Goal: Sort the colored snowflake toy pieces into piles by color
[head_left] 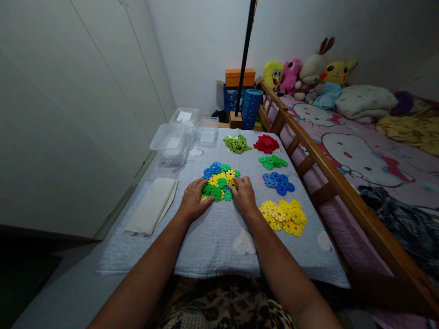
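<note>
A mixed pile of blue, green and yellow plastic snowflake discs (pixel 219 179) lies in the middle of the cloth-covered table. My left hand (pixel 195 197) rests against the pile's left side, thumb and fingers apart around the green discs. At the right edge of the pile, my right hand (pixel 244 192) has its thumb and forefinger on a yellow snowflake disc (pixel 233 184). Sorted heaps run along the right: yellow discs (pixel 284 216), blue discs (pixel 278 183), green discs (pixel 272 162), red pieces (pixel 266 144) and light green pieces (pixel 237 143).
Clear plastic containers (pixel 169 139) and a smaller clear box (pixel 207 130) stand at the back left. A folded beige cloth or paper (pixel 152 205) lies left of my hand. The wooden bed rail (pixel 308 153) borders the table's right side. Behind stands a black pole (pixel 244 55).
</note>
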